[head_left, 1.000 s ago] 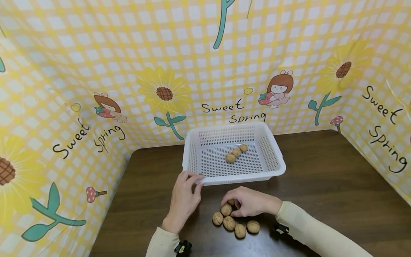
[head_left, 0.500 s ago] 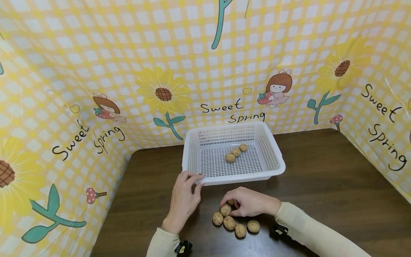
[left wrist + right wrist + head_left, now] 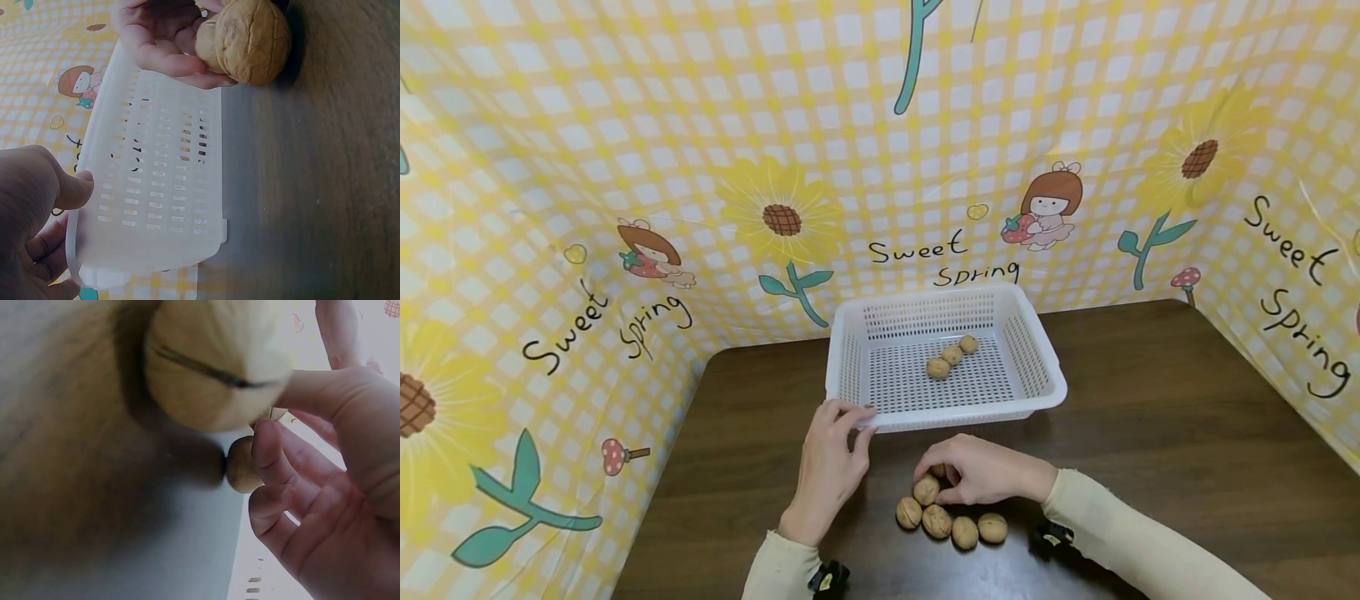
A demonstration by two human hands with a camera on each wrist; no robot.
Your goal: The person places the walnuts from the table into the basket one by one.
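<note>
My left hand (image 3: pixel 833 467) grips the near left corner of the white basket (image 3: pixel 955 418); in the left wrist view its thumb and fingers (image 3: pixel 78 190) lie on either side of the rim. My right hand (image 3: pixel 988 472) is on the table in front of the basket, fingers curled round a walnut (image 3: pixel 927 490), with another walnut (image 3: pixel 937 471) partly hidden under it. Several walnuts lie close by in a curved row, among them one at the left (image 3: pixel 908 512) and one at the right (image 3: pixel 992 528). The right wrist view shows a large walnut (image 3: pixel 212 362) near the thumb.
Inside the basket, three walnuts (image 3: pixel 952 356) lie in a slanting line. It stands at the back of the dark wooden table (image 3: pixel 1150 433), against a yellow checked cloth (image 3: pixel 880 167) that rises behind and at both sides.
The nearest walnut has shifted slightly away from me and to the right, towards the right-hand one. Both hands and the basket have stayed practically still.
</note>
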